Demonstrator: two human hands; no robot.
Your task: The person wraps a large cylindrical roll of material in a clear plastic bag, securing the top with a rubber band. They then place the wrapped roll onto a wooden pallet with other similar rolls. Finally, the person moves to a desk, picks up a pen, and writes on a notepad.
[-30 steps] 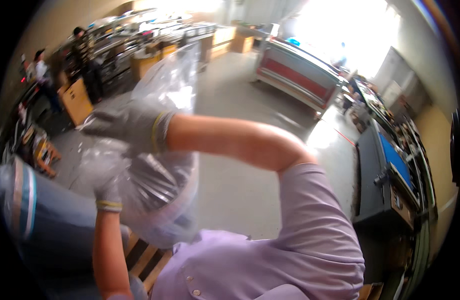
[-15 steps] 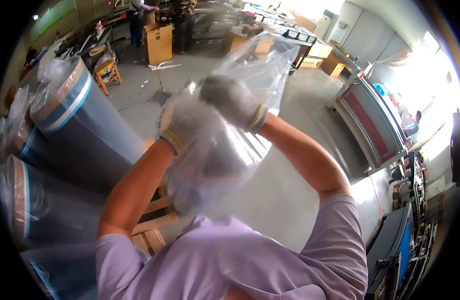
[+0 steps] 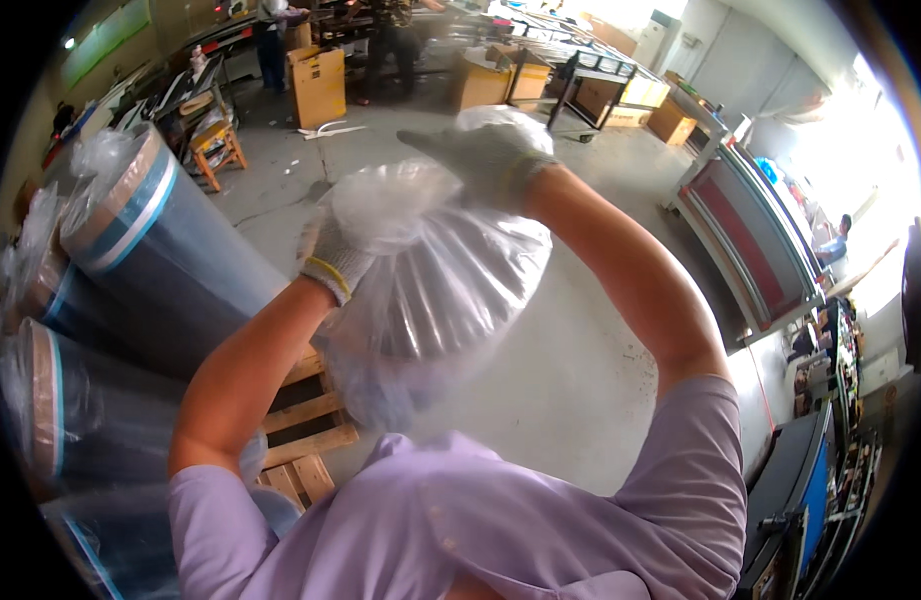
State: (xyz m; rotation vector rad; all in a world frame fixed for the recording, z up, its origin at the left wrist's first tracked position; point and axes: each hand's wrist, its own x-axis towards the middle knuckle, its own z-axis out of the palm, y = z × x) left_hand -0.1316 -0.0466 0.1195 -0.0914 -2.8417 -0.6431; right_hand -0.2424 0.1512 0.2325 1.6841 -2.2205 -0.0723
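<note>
Both my hands wear grey knit gloves and hold a clear plastic bag (image 3: 451, 290) up in front of me. A dark ribbed round thing shows through the plastic. My left hand (image 3: 333, 255) grips the bag's left side. My right hand (image 3: 491, 150) clutches the bunched top of the bag, higher and further out. My bare forearms and lilac short sleeves fill the lower part of the view.
Large rolls wrapped in bluish film (image 3: 171, 240) stand at my left on a wooden pallet (image 3: 306, 420). Grey concrete floor (image 3: 591, 370) lies ahead. A cardboard box (image 3: 319, 85), work tables and people stand at the far end. A red-sided machine (image 3: 756, 235) runs along the right.
The view has swung leftward, bringing the wrapped rolls and pallet in. My two hands came closer together on the bag, with the right hand now at its bunched top.
</note>
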